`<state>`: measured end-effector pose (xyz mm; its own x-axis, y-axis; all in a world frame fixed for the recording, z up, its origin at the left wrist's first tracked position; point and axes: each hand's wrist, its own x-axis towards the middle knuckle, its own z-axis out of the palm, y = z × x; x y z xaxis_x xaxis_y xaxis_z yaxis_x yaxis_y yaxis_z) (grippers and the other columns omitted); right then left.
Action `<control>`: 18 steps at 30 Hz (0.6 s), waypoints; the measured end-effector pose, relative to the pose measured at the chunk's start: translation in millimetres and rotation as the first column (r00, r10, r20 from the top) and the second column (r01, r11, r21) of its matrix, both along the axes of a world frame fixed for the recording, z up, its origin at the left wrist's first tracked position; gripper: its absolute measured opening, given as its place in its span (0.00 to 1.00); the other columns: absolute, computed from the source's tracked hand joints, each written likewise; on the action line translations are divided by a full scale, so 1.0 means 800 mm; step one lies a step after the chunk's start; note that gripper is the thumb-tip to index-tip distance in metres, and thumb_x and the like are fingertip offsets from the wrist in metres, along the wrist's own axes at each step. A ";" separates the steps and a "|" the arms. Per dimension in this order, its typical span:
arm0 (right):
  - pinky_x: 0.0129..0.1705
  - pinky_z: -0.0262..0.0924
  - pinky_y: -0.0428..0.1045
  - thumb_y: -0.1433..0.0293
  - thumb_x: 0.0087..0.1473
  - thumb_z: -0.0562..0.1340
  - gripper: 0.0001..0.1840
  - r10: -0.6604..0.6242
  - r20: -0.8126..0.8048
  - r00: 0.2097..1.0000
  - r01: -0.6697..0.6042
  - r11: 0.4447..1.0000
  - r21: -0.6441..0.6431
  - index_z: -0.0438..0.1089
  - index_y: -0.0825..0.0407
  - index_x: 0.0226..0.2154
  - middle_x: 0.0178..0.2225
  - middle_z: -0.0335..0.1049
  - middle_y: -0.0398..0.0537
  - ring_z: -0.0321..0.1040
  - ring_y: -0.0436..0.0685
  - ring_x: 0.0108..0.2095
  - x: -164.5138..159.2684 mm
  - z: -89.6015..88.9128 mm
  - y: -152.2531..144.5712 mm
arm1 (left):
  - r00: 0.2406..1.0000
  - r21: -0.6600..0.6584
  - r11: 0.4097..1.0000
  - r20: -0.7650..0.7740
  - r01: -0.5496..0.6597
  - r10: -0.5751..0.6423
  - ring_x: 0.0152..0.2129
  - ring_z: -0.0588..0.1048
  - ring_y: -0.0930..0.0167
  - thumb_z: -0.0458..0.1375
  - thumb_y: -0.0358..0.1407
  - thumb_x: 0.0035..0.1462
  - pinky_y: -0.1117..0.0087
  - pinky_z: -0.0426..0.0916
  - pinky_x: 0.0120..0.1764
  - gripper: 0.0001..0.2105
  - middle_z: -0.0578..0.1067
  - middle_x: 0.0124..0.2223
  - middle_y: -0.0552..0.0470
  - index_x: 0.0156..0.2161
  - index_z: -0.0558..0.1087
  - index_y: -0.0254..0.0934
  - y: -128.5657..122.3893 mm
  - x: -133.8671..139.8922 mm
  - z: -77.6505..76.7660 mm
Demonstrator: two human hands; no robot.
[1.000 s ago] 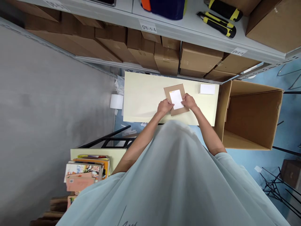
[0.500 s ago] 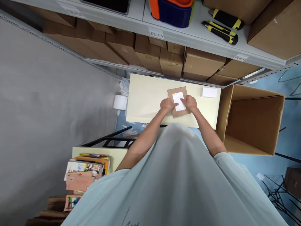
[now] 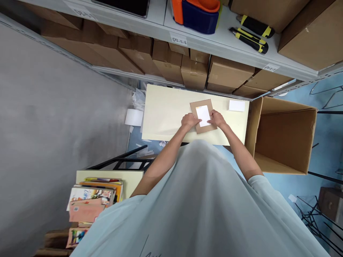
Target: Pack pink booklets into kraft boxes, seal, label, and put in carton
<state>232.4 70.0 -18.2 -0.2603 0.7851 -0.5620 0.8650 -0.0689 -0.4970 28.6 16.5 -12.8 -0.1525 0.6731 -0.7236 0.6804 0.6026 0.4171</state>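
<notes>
On the tabletop (image 3: 166, 110), the white label (image 3: 203, 115) lies over the brown envelope (image 3: 201, 103), long axis pointing away, tipped left, between left hand (image 3: 189, 120) and right hand (image 3: 217, 118), both close; pinching or pressing grip, I can't tell!

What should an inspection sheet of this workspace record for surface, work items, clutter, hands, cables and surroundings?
Surface: cream table, beside a loaded shelf.
Work items: flat brown piece bearing a white label.
Clutter: white block on the table; magazines on a side table.
Hands: left hand and right hand at the label's opposite side edges.
Cables: nothing seen that is clearly a cable.
Surroundings: open cardboard box at right; yellow-black cutters on the shelf.
</notes>
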 end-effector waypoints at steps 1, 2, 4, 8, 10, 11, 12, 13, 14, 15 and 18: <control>0.48 0.67 0.52 0.75 0.46 0.76 0.22 0.030 0.007 1.000 -0.030 0.999 0.030 0.68 0.47 0.40 0.42 0.75 0.44 0.72 0.59 0.43 0.002 0.001 -0.005 | 0.999 0.008 0.999 -0.012 0.035 -0.035 0.44 0.83 0.59 0.74 0.49 0.55 0.64 0.73 0.41 0.15 0.87 0.48 0.47 0.41 0.81 0.43 -0.005 0.001 0.000; 0.50 0.67 0.52 0.75 0.44 0.76 0.24 0.047 0.021 0.999 -0.049 0.997 0.063 0.68 0.48 0.41 0.44 0.75 0.45 0.71 0.59 0.45 0.003 0.003 -0.010 | 0.998 0.015 0.998 -0.020 0.064 -0.064 0.46 0.83 0.58 0.76 0.49 0.52 0.63 0.73 0.41 0.19 0.86 0.51 0.47 0.45 0.80 0.44 -0.009 0.003 0.001; 0.51 0.67 0.52 0.75 0.43 0.77 0.25 0.044 0.038 0.998 -0.047 0.995 0.089 0.68 0.48 0.41 0.46 0.75 0.46 0.71 0.59 0.46 0.002 0.004 -0.014 | 0.995 0.025 0.995 -0.032 0.100 -0.099 0.48 0.82 0.57 0.77 0.49 0.50 0.62 0.73 0.42 0.24 0.85 0.53 0.46 0.49 0.79 0.44 -0.014 0.006 0.001; 0.48 0.68 0.52 0.67 0.52 0.77 0.17 -0.091 0.056 0.994 0.090 0.996 0.016 0.68 0.46 0.37 0.42 0.77 0.44 0.74 0.58 0.42 -0.010 0.003 -0.007 | 0.994 0.000 0.995 -0.046 0.102 -0.102 0.48 0.82 0.54 0.75 0.53 0.52 0.61 0.73 0.44 0.21 0.85 0.51 0.43 0.44 0.79 0.44 -0.008 0.007 0.002; 0.47 0.69 0.53 0.61 0.59 0.73 0.14 -0.173 0.120 0.978 0.171 0.985 0.020 0.69 0.46 0.34 0.40 0.79 0.46 0.76 0.61 0.42 -0.020 0.003 -0.003 | 0.997 0.019 0.999 -0.067 0.043 -0.042 0.48 0.83 0.53 0.69 0.57 0.59 0.61 0.73 0.45 0.19 0.85 0.49 0.40 0.39 0.79 0.43 -0.001 0.006 0.001; 0.48 0.69 0.55 0.57 0.62 0.72 0.15 -0.199 0.159 0.967 0.195 0.980 0.040 0.69 0.46 0.33 0.40 0.80 0.49 0.77 0.63 0.43 -0.026 0.003 -0.002 | 0.997 0.036 0.999 -0.077 0.005 -0.002 0.48 0.83 0.53 0.65 0.58 0.64 0.60 0.73 0.46 0.20 0.85 0.48 0.39 0.37 0.79 0.42 0.001 0.005 0.001; 0.49 0.70 0.57 0.54 0.65 0.70 0.16 -0.215 0.193 0.957 0.206 0.976 0.065 0.70 0.46 0.32 0.41 0.81 0.53 0.78 0.65 0.44 -0.032 0.003 -0.001 | 0.996 0.053 0.998 -0.080 -0.031 0.036 0.48 0.83 0.52 0.60 0.59 0.67 0.59 0.73 0.46 0.22 0.85 0.46 0.39 0.35 0.78 0.42 0.004 0.004 0.000; 0.50 0.70 0.58 0.52 0.66 0.68 0.18 -0.223 0.221 0.949 0.207 0.974 0.092 0.71 0.46 0.32 0.41 0.82 0.56 0.79 0.67 0.46 -0.039 0.003 -0.001 | 0.995 0.061 0.996 -0.077 -0.060 0.064 0.48 0.83 0.52 0.56 0.59 0.69 0.58 0.73 0.47 0.24 0.86 0.45 0.38 0.33 0.78 0.43 0.005 0.003 0.000; 0.52 0.70 0.60 0.51 0.68 0.67 0.19 -0.226 0.242 0.944 0.203 0.972 0.115 0.71 0.47 0.33 0.42 0.82 0.59 0.79 0.69 0.48 -0.044 0.003 -0.002 | 0.994 0.063 0.995 -0.069 -0.080 0.085 0.47 0.83 0.52 0.54 0.59 0.71 0.58 0.73 0.48 0.26 0.86 0.43 0.38 0.31 0.78 0.43 0.006 0.002 0.000; 0.53 0.69 0.61 0.51 0.69 0.66 0.19 -0.225 0.253 0.941 0.196 0.971 0.134 0.72 0.47 0.34 0.44 0.82 0.62 0.79 0.71 0.49 -0.049 0.004 -0.003 | 0.993 0.064 0.993 -0.058 -0.096 0.100 0.47 0.83 0.52 0.53 0.59 0.72 0.58 0.73 0.48 0.27 0.86 0.42 0.38 0.30 0.77 0.43 0.007 0.001 0.000; 0.54 0.68 0.62 0.54 0.73 0.61 0.17 -0.218 0.245 0.945 0.186 0.971 0.149 0.73 0.48 0.37 0.45 0.81 0.64 0.78 0.71 0.50 -0.051 0.008 -0.007 | 0.992 0.075 0.990 -0.021 -0.121 0.123 0.45 0.83 0.54 0.52 0.56 0.73 0.59 0.72 0.49 0.26 0.86 0.39 0.40 0.29 0.78 0.44 0.004 -0.003 0.001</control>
